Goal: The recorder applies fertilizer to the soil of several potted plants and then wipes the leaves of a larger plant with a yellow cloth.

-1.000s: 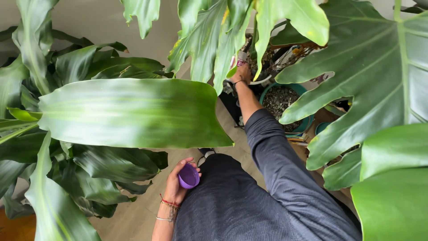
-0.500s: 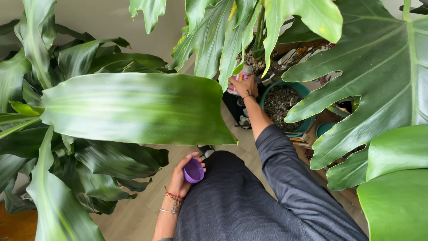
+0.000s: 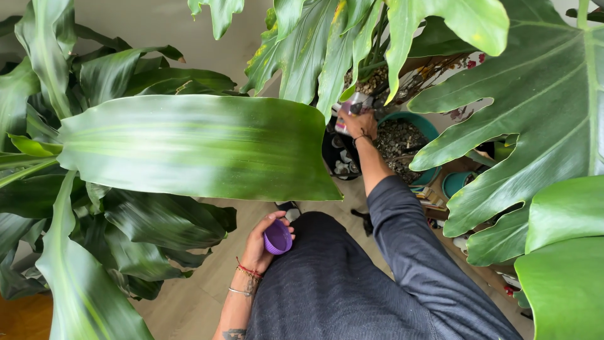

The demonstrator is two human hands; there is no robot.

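Head view: the right hand (image 3: 363,126), gripping a small white-and-pink bottle (image 3: 348,112), has drawn nearer from the far pots, beside the teal gravel-filled pot (image 3: 434,132); the left hand (image 3: 261,242) still cups a purple ribbed cap (image 3: 277,237) at the hip.

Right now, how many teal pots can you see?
2. One teal pot of gravelly soil sits just beyond the right hand; a smaller one peeks out lower right, under the big leaf. Foliage may hide others.

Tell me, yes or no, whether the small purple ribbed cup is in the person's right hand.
No: the small purple ribbed cup sits in the left hand, while the right hand grips a small bottle among the leaves.
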